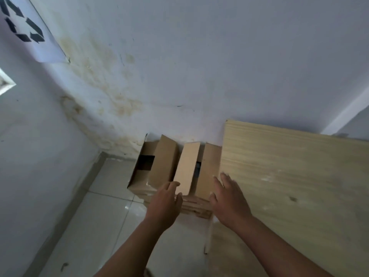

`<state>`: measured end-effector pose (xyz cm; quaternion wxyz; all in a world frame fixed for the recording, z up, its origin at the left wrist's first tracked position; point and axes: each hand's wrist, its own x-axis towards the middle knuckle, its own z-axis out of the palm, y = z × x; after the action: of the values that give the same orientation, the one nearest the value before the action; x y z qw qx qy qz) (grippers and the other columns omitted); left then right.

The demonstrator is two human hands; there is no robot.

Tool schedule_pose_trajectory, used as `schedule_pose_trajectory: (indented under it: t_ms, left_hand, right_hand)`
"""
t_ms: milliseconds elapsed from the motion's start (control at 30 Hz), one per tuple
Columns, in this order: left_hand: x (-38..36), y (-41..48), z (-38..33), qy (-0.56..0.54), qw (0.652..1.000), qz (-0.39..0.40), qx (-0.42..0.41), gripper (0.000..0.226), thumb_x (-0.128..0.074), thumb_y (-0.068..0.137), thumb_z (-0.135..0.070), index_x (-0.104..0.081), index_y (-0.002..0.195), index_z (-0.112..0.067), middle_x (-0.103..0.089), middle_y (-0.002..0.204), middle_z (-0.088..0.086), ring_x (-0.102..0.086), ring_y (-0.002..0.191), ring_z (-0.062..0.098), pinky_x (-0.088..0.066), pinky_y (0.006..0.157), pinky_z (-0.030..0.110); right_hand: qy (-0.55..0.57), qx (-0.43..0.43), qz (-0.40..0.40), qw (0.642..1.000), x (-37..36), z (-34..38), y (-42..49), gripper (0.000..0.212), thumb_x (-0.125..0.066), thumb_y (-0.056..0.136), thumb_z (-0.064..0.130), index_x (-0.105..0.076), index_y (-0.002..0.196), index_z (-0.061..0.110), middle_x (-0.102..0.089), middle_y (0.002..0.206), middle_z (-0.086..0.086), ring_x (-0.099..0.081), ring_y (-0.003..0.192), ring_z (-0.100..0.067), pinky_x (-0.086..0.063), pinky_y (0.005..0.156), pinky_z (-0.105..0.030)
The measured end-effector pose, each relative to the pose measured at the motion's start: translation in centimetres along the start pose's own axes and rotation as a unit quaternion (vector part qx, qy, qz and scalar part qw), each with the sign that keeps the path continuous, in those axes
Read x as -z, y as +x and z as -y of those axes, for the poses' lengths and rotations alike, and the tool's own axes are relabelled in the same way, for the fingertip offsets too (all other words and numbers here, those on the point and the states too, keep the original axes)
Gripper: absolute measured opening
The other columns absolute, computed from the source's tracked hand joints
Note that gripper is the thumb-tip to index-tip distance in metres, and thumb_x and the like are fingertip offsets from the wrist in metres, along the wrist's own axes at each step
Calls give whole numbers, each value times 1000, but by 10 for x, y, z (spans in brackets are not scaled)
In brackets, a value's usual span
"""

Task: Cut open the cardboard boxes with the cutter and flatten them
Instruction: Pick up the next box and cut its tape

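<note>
Head: boxes [164, 162] just beyond both hands [163, 203] [229, 200]

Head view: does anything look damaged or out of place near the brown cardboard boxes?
Yes. The white wall behind the brown cardboard boxes carries yellow-brown stains that run down to the corner behind them, which looks like damp damage. The boxes' top flaps stand open and are not yet flattened.

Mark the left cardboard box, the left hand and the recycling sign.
left cardboard box [165, 159]: head view, on its raised brown flap.
left hand [163, 204]: head view, on the back of the hand.
recycling sign [21, 23]: head view, on the white sheet amid the arrows.
</note>
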<state>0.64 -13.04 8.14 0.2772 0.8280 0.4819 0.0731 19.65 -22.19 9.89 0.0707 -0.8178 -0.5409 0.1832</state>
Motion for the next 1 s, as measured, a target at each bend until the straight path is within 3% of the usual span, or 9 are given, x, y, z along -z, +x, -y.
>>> schedule_pose_trajectory:
  t_ms: [233, 400, 533, 700, 767, 867, 1000]
  left_hand:
    - [42, 20, 94, 30, 994, 94, -42, 36, -48, 107, -31, -51, 142, -21, -59, 135, -3, -60, 97, 8, -46, 83, 20]
    - [24, 45, 125, 29, 989, 138, -44, 37, -50, 105, -30, -51, 141, -20, -56, 137, 0, -61, 107, 16, -51, 89, 29]
    - [-18, 69, 140, 25, 987, 150, -41, 38, -51, 105, -30, -50, 142, -20, -55, 140, -1, -58, 117, 15, -44, 90, 23]
    - [-98, 106, 158, 0, 984, 162, -73, 53, -54, 105, -31, -38, 154, -20, -34, 161, -2, -33, 150, 16, -35, 115, 26]
    - [-134, 127, 165, 13, 981, 170, -88, 65, -54, 105, -31, -26, 161, -14, -18, 170, 4, -11, 159, 21, -18, 125, 31]
    - [-180, 158, 175, 48, 981, 148, -118, 86, -60, 101, -37, -8, 165, -12, 0, 173, 12, 11, 159, 27, 2, 126, 34]
    - [-224, 182, 188, 72, 976, 149, -142, 101, -63, 94, -46, 4, 165, -17, 9, 172, 13, 16, 158, 31, -1, 130, 48]
  right_hand:
    - [27, -116, 10, 993, -47, 78, 11, 56, -34, 106, 34, -23, 157, 16, -14, 166, -9, -11, 153, -24, -12, 124, -36]
    - [47, -193, 28, 980, -81, 82, 26, 56, -36, 105, 35, -26, 156, 15, -18, 165, -10, -17, 151, -26, -20, 122, -37]
    - [93, -247, 18, 964, -122, 77, 49, 57, -41, 103, 35, -27, 155, 17, -21, 162, -10, -22, 148, -27, -29, 119, -39]
    - [194, -385, -36, 901, -193, 56, 93, 66, -46, 101, 32, -15, 158, 23, -8, 165, -6, -17, 150, -26, -38, 109, -38]
    - [221, -428, -59, 875, -226, 43, 112, 71, -48, 99, 29, -11, 159, 23, -2, 166, -8, -6, 153, -28, -35, 112, -41]
    - [186, -416, -106, 884, -266, 23, 133, 80, -57, 95, 24, -8, 159, 30, 6, 167, -9, 5, 154, -29, -29, 120, -43]
    - [116, -382, -159, 903, -297, -9, 157, 80, -63, 93, 25, -18, 159, 29, -2, 167, -11, 0, 154, -30, -19, 123, -46]
